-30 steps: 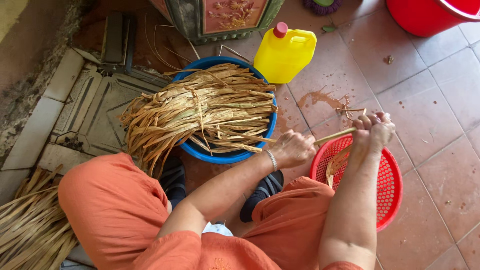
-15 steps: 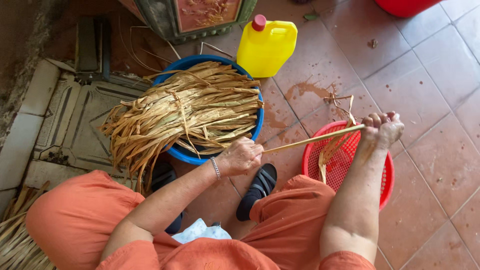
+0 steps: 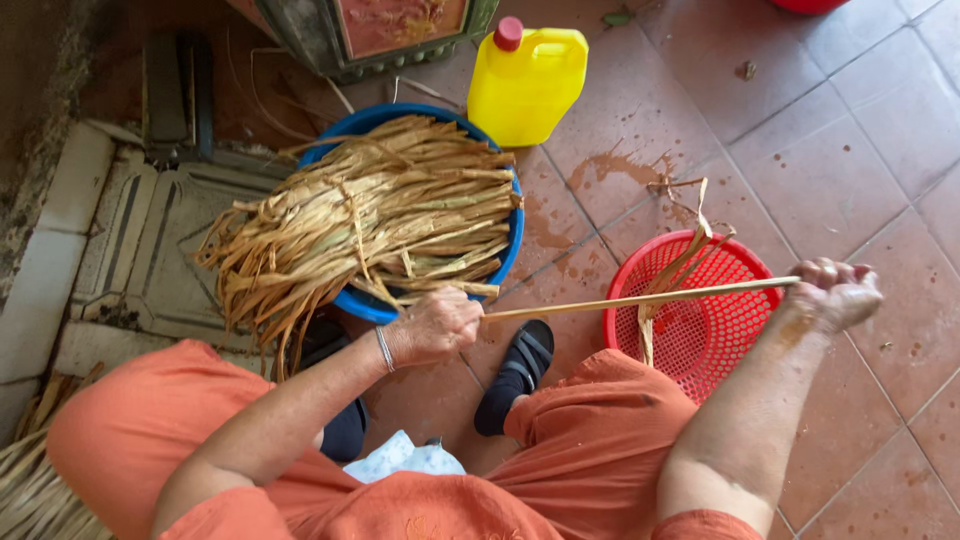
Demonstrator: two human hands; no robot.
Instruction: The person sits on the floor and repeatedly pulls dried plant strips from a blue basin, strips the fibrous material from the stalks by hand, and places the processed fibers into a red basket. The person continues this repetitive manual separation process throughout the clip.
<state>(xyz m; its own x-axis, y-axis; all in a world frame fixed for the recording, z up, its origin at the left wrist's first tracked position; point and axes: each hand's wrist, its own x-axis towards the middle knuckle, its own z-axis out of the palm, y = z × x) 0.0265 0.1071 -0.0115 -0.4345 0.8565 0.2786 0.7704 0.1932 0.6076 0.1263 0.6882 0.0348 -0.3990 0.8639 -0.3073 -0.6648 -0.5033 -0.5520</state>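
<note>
Tiled floor point(image 3: 860, 190), reddish, stained and flecked with damp patches, took up most of the view. Person seated low, in orange clothing, knees apart so that the work sat between and ahead of them. Far left of centre, a blue basin point(image 3: 505, 255) held a heaped bundle of dried plant strips point(image 3: 370, 225), tan, lying mostly crosswise and spilling over the left rim toward the near side; judged kept within easy reach of the left hand as stock. Right of it, a red mesh basket point(image 3: 690, 330) stood on the floor under the work, probably to catch scraps; a few curled peelings point(image 3: 685, 265) hung over its far rim. Beyond the basin stood a yellow jug with red cap point(image 3: 527, 82), upright and apart from the work. A black sandal point(image 3: 515, 375) showed on the near foot between basin and basket. The strip being worked point(image 3: 640, 299) ran taut and nearly level from hand to hand, across the basket's far part. Left hand point(image 3: 432, 327), bracelet at the wrist, was closed over the strip's left end just beside the basin. Right hand point(image 3: 835, 293) was fisted around the right end, beyond the basket's right edge; the spread apparently kept the strip straight.
</note>
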